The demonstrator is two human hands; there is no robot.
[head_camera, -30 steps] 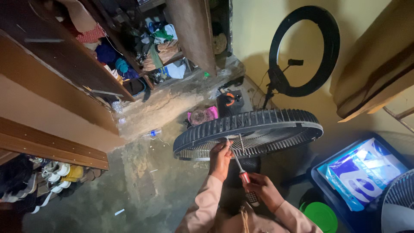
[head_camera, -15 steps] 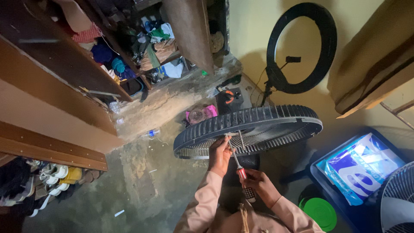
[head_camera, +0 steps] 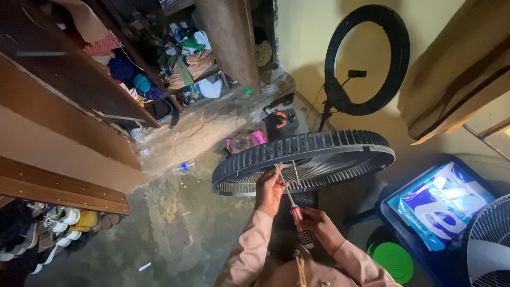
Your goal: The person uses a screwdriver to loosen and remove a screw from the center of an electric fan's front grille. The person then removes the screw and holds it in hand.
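- Head view: a round black fan guard (head_camera: pixel 313 159) is seen in the middle, lying almost flat, and it is taken here as the landmark.
- The left hand (head_camera: pixel 270 190) is placed at the near rim of the fan guard; its fingers are closed around the rim, beside the tip of a tool.
- A screwdriver (head_camera: pixel 291 202) with a red and black handle is gripped by the right hand (head_camera: pixel 319 228), just below the fan guard; the thin metal shaft is pointed up to the rim, close to the left fingers.
- Whether the tip is touching a screw cannot be told.
- Both arms are covered by light pink sleeves (head_camera: pixel 249 255).
- Behind the fan guard, a black ring light (head_camera: pixel 396 58) on a stand is seen against the yellow wall.
- To the right of the fan guard, a blue and white bag (head_camera: pixel 441 204) is lying in a dark blue tray (head_camera: pixel 390 223), and a green round lid (head_camera: pixel 394 261) is seen in front of it.
- At the far right edge a second fan grille (head_camera: pixel 491 239) is partly seen.
- To the left of the fan guard, wooden shelves (head_camera: pixel 79 79) with clothes are seen, and shoes (head_camera: pixel 64 223) are stored low at the left.
- A small plastic bottle (head_camera: pixel 183 167) is lying on the floor, left of the fan guard.
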